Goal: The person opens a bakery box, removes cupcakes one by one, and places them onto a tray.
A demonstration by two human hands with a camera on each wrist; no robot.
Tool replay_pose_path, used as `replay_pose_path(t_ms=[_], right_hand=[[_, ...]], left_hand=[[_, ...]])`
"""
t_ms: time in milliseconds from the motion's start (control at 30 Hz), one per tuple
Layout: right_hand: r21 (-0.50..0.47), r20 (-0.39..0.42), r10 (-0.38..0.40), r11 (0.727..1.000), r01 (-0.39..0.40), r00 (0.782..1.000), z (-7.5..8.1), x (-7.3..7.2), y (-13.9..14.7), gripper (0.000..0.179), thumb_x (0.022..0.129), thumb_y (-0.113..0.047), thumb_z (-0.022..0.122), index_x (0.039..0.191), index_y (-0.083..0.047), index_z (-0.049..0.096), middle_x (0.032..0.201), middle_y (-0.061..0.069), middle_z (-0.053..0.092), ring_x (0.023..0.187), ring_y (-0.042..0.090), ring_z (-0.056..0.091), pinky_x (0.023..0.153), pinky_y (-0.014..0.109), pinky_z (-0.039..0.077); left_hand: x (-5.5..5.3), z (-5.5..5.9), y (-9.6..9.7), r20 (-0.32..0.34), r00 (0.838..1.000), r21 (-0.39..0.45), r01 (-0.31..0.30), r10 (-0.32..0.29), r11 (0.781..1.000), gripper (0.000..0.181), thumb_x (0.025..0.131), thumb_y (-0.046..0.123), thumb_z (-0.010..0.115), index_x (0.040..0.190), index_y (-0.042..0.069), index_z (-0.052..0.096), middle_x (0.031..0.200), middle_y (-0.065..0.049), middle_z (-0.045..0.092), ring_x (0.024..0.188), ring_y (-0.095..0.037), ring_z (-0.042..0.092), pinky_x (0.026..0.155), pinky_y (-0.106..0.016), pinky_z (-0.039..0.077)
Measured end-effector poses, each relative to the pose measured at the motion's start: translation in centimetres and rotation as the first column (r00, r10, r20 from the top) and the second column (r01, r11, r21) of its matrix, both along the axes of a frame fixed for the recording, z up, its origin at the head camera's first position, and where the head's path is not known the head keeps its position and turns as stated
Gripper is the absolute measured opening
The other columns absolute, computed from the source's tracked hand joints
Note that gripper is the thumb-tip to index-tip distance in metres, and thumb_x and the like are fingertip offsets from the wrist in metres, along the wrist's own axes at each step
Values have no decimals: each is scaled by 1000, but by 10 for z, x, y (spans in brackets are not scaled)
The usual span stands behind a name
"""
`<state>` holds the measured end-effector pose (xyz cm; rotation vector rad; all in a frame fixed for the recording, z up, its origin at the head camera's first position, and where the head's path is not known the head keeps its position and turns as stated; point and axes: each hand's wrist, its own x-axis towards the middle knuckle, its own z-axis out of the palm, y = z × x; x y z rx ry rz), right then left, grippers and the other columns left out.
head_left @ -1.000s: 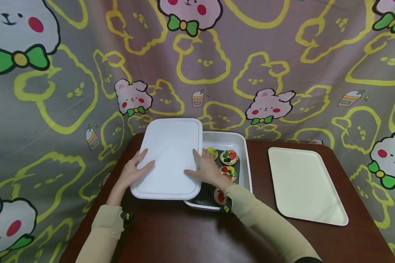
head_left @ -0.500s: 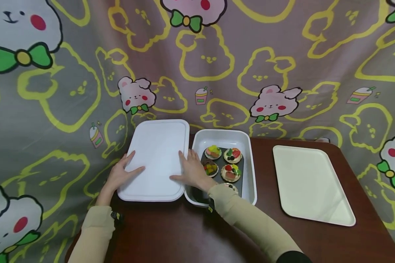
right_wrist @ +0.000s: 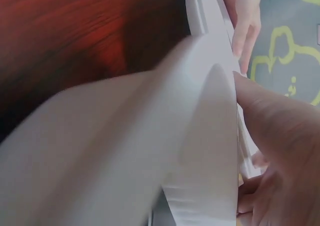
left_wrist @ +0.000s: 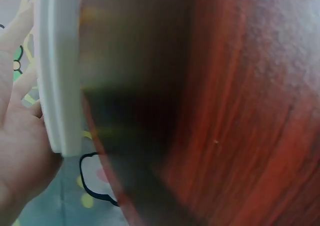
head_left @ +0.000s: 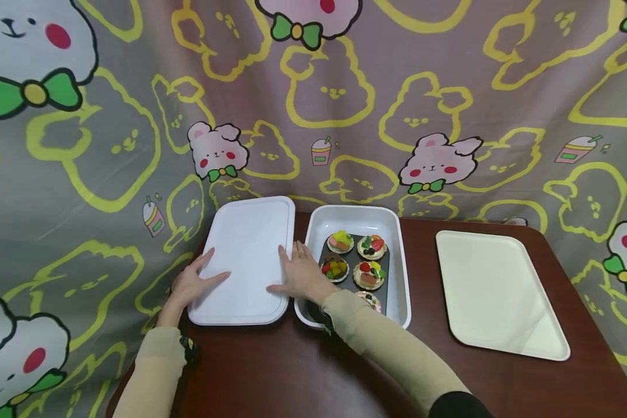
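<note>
A white rectangular lid (head_left: 245,261) lies left of the white box (head_left: 403,273). My left hand (head_left: 190,281) holds the lid's left edge, thumb spread across the top. On its right edge my right hand (head_left: 305,276) does the same, wrist over the box's near-left part. In the left wrist view the lid's rim (left_wrist: 62,85) stands next to the palm, with table below it. Inside the box, several small fruit tarts (head_left: 368,275) sit on a dark board; my right forearm hides some. In the right wrist view the box's wall (right_wrist: 110,126) fills much of the foreground.
A cream-coloured tray (head_left: 501,290) lies to the right on the dark brown table (head_left: 271,377). Behind the table hangs a grey patterned curtain (head_left: 345,104), close to the far sides of the lid and the box.
Both hands have moved the lid left and lowered it, off the part of the box it overlapped. More tarts show now. The cream tray stays in its place.
</note>
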<state>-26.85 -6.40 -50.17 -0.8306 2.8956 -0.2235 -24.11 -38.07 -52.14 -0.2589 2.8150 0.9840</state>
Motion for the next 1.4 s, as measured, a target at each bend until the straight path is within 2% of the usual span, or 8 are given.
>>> replay_pose_path(t_ms=[167, 300, 400, 533, 833, 1100, 1267, 1400], right_hand=[[130, -7, 44, 991, -43, 999, 3, 0, -6, 115, 96, -81, 64, 175, -7, 25, 174, 34, 34, 168, 44, 31, 141, 47, 23], [243, -31, 73, 968, -63, 997, 3, 0, -11, 117, 93, -83, 64, 174, -6, 29, 167, 34, 46, 163, 42, 41, 138, 44, 29], [311, -46, 98, 947, -79, 994, 1, 0, -14, 118, 91, -86, 64, 172, -5, 35, 155, 24, 65, 153, 33, 57, 131, 40, 37], [360, -1, 130, 925, -121, 992, 2, -1, -16, 118, 90, -85, 66, 170, -2, 38, 144, 9, 76, 136, 22, 71, 126, 37, 39], [472, 61, 172, 863, -180, 983, 5, -2, -20, 111, 91, -86, 64, 168, -8, 45, 156, 4, 68, 130, 15, 73, 127, 37, 39], [570, 72, 122, 810, -141, 990, 2, 2, -29, 104, 91, -88, 60, 170, -22, 44, 166, -8, 58, 147, 14, 62, 136, 40, 29], [572, 54, 117, 811, -127, 992, 1, 5, -32, 94, 93, -85, 60, 168, -29, 48, 172, -9, 50, 151, 14, 58, 138, 43, 27], [457, 32, 87, 885, -92, 996, 0, 4, -29, 88, 101, -74, 61, 170, -21, 43, 166, 2, 59, 153, 20, 57, 139, 43, 26]], left_hand=[[-2, -9, -2, 0, 1000, 79, -10, 10, 997, 108, 96, 58, 80, 177, 23, 18, 184, -25, 14, 169, -53, 16, 134, -70, 26], [-7, -22, 0, 6, 1000, 125, -22, 22, 992, 109, 96, 52, 83, 177, 20, 19, 184, -26, 12, 171, -50, 11, 136, -69, 20], [-9, -29, 1, 21, 999, 114, -36, 34, 993, 108, 95, 52, 84, 177, 19, 21, 184, -27, 10, 172, -49, 9, 137, -69, 17], [-11, -31, 5, 11, 1000, 99, -20, 19, 995, 108, 94, 51, 85, 176, 16, 25, 184, -28, 8, 172, -48, 4, 137, -70, 15], [-12, -37, 8, -2, 998, 15, 60, -60, 998, 107, 93, 52, 85, 174, 7, 30, 185, -25, 5, 169, -58, 4, 133, -78, 14], [-13, -45, 7, -6, 998, -7, 67, -67, 998, 108, 93, 54, 85, 174, 8, 30, 185, -24, 2, 166, -63, 2, 131, -82, 11], [-12, -45, 7, -22, 997, -36, 77, -78, 996, 109, 92, 55, 85, 173, 7, 31, 184, -27, 3, 164, -67, 4, 130, -84, 13], [-11, -43, 8, -35, 994, -88, 103, -106, 991, 108, 94, 56, 83, 173, 5, 30, 182, -32, 4, 165, -65, 4, 131, -81, 11]])
